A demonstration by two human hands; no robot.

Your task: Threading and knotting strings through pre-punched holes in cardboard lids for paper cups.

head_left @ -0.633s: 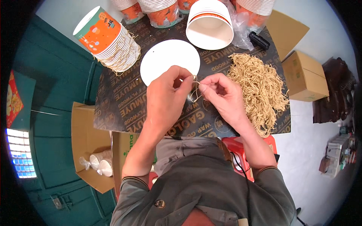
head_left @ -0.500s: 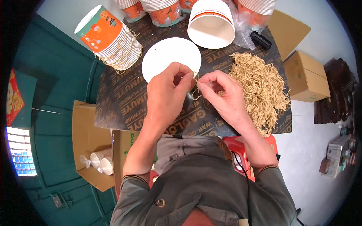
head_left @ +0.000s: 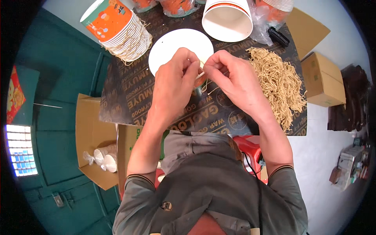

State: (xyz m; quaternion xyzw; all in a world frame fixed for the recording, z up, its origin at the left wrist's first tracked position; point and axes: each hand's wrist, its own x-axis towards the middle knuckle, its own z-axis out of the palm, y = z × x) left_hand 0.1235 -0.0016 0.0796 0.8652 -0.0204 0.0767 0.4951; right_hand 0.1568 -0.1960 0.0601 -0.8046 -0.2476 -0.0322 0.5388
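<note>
My left hand (head_left: 172,86) and my right hand (head_left: 241,82) meet close together over the table. Both are closed in a pinch on a thin tan cord (head_left: 206,85), whose loose end hangs below the right fingers. Just beyond the fingers is a round white surface (head_left: 180,44). A strip of orange shows between my hands at its near edge, so it may be the bottom of an upturned paper tub. To the right of my right hand lies a heap of tan cords (head_left: 280,84). The fingertips partly hide the cord.
A leaning stack of paper tubs (head_left: 127,37) with cords round it stands at the far left. White tubs (head_left: 227,23) lie at the back, beside plastic wrapping and a black object (head_left: 279,36). Cardboard boxes (head_left: 323,80) flank the dark printed table (head_left: 129,94).
My hands have moved farther over the table, toward the white round surface. The cord's open loop between them has become smaller, and a loose end now shows. The view has shifted slightly.
</note>
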